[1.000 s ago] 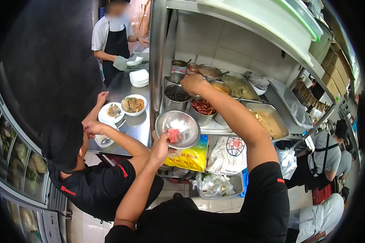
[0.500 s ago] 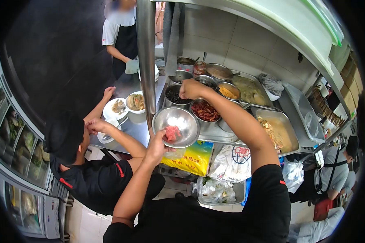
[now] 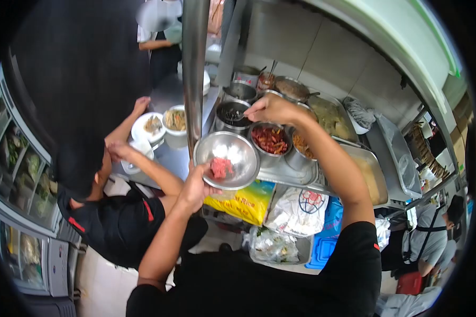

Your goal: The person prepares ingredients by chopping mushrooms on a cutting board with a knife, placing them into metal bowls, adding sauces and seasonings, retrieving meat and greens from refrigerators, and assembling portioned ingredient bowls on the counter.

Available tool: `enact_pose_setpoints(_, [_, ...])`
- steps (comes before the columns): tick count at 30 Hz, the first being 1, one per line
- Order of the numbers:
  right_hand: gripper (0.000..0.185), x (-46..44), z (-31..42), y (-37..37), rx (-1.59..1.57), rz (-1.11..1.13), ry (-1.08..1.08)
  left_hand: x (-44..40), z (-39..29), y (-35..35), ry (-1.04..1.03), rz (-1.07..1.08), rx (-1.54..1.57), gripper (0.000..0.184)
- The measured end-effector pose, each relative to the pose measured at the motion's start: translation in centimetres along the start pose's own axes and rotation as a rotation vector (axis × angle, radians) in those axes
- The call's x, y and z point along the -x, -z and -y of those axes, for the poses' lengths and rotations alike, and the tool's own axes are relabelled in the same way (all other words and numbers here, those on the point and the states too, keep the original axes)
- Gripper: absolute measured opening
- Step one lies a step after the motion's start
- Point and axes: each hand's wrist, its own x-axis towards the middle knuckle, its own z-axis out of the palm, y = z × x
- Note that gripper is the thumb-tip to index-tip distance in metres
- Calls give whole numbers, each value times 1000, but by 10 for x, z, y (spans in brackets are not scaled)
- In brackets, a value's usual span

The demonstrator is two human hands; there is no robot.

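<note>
A metal bowl (image 3: 242, 153) with a lump of red, raw-looking meat (image 3: 221, 167) is gripped at its near left rim by my left hand (image 3: 195, 185), closed with the thumb over the edge. My right hand (image 3: 274, 109) is closed on a metal spoon (image 3: 240, 115), whose lower end dips into a pot of dark bits (image 3: 230, 107). Just right of the bowl stands a pot of dried red chilies (image 3: 269, 138). Under my right forearm a pot of orange-brown shreds (image 3: 300, 143) is partly hidden.
A steel post (image 3: 194, 68) rises left of the pots. Beyond it, a co-worker in black (image 3: 116, 222) reaches toward a white plate of food (image 3: 151, 128) and a bowl of food (image 3: 175, 120). Trays (image 3: 378, 182) line the right side. A yellow rice sack (image 3: 246, 203) lies below.
My right hand has shifted slightly right, and the spoon now shows in the dark pot. The bowl stays in my left hand. The whole view has tilted a little.
</note>
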Motion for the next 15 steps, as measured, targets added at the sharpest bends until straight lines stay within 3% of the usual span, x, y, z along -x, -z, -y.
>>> enact_pose_setpoints(3, [20,40,27,-13,80,46,95,5,-5,-3,-25,-12,16,39])
enact_pose_setpoints(5, [22,63,35,-33,323,25,215,5,-5,-2,-9,-4,65,39])
enact_pose_setpoints(7, [18,81,35,-62,549,-136,400,7,-7,-1,3,23,37,44])
enact_pose_setpoints(9, [23,95,33,-94,710,-299,429,7,-6,-2,13,48,9,49])
enact_pose_setpoints(15, [28,110,41,-100,691,-475,473,8,-2,-3,7,59,15,50])
